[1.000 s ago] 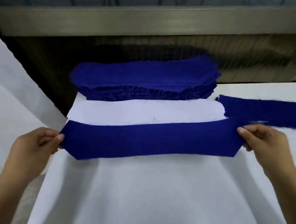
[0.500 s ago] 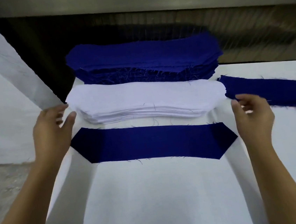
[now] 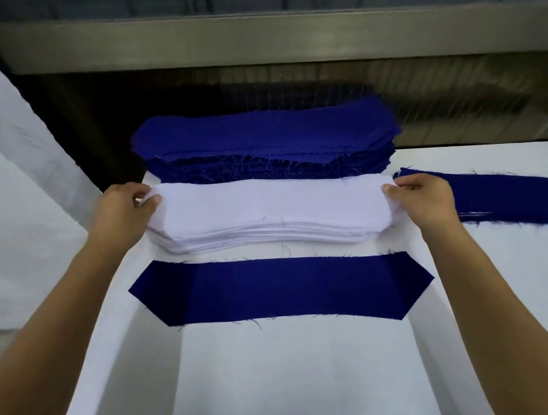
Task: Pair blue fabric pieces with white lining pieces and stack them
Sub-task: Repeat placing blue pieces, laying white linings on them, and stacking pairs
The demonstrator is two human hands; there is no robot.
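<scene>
The left hand (image 3: 121, 211) and right hand (image 3: 425, 199) are each pinching, in a narrow grip, one end of the top white lining sheet (image 3: 272, 204). Just nearside of them, one pointed-end blue fabric strip (image 3: 281, 289) is lying unpaired. Beyond, a thick blue fabric pile (image 3: 265, 140) is waiting, so I'd say the pairing is barely starting.

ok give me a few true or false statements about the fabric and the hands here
1. The left hand and right hand pinch opposite ends of the top white lining piece. True.
2. A white lining already covers the single flat blue fabric piece nearest the person. False: it lies bare.
3. The thick stack of blue fabric pieces sits behind the white lining stack. True.
4. The right hand holds the long blue fabric strip. False: the strip lies flat on the white table.
</scene>
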